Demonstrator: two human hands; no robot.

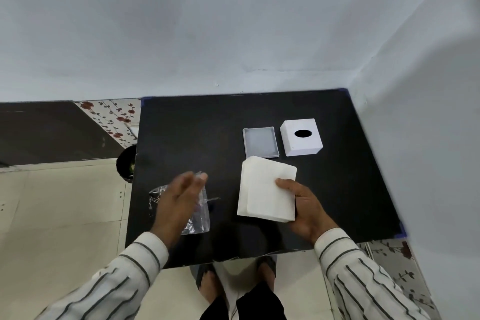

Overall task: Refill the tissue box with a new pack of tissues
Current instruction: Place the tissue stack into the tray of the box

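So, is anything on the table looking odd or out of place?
Nothing is damaged or spilled. The tissue box cover sits apart from its grey base, as refilling needs. The crumpled clear wrapper lies loose under the left hand; the right hand holds the tissue stack.

Left hand smeared by motion blur, fingers indistinct, covering the middle of the clear wrapper. Lower right corner of the tissue stack hidden under the right hand. At nine o'clock off the table, dark round object half hidden, unidentifiable. Both sleeves cut off at six o'clock.
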